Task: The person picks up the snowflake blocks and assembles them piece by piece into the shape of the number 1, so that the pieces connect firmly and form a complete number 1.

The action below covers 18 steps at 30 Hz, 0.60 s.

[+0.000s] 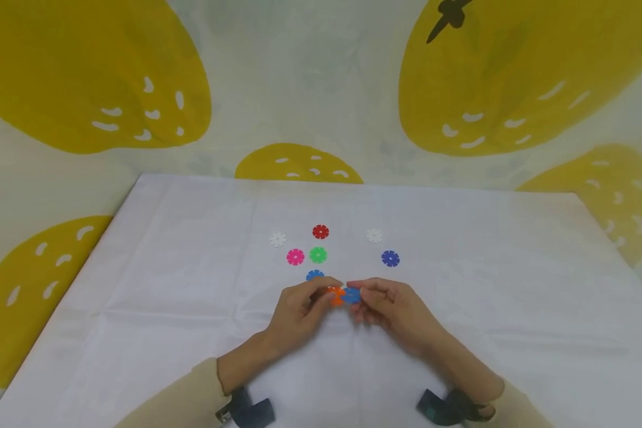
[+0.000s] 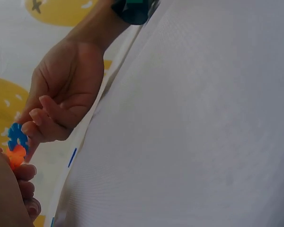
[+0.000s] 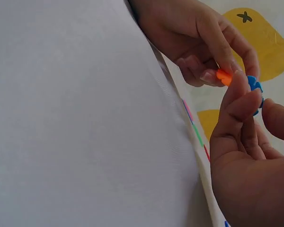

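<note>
Orange disc (image 1: pixel 335 296) in L hand (image 1: pixel 298 312), blue disc (image 1: pixel 351 295) in R hand (image 1: pixel 401 309).
From where I stand, each hand has its disc pinched, thumb + fingers, & the two meet btwn the fingertips. Prob. light, stiff, a bit slippery; best held by the rim, away from where they touch. 2nd blue disc (image 1: pixel 315 274) lies just past L hand's fingers.

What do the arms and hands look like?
Left hand and right hand: bare, no rings visible. Plain beige fabric left sleeve and matching right sleeve. Black, blocky left wrist camera and right wrist camera, the latter with a green patch.
</note>
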Tool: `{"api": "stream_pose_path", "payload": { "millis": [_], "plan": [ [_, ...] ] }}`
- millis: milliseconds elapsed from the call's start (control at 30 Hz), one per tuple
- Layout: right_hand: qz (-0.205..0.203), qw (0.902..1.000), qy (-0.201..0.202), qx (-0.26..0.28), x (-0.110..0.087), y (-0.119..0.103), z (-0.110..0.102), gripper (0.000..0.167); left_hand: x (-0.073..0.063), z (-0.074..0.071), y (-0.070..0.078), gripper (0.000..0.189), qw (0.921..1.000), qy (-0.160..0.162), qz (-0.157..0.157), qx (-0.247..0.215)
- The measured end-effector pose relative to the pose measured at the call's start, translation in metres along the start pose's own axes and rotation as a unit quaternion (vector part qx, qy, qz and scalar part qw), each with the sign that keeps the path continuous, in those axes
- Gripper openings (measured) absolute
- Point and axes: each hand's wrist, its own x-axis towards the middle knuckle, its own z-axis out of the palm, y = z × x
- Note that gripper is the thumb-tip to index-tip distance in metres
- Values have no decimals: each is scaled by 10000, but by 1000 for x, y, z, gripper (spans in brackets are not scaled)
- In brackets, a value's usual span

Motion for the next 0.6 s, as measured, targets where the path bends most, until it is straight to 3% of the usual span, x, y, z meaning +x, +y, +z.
{"api": "stream_pose_path", "payload": {
  "millis": [133,167,300,433,600],
  "plan": [
    [-168,9989,28,-447,-1,-3,-2,32,3,-1,2,34,9998,87,166,-43],
    [-211,9984,54,-530,0,-3,-2,30,0,0,-3,34,9998,75,157,-77],
    [-374,9966,120,-718,0,-1,1,22,-7,2,-16,32,9994,-119,171,-261],
    [-437,9943,290,-928,0,2,1,20,-7,3,-16,35,9985,-341,307,-310],
    [-476,9941,395,-890,0,3,1,20,-6,4,-17,40,9975,-356,530,-317]
  ]
}}
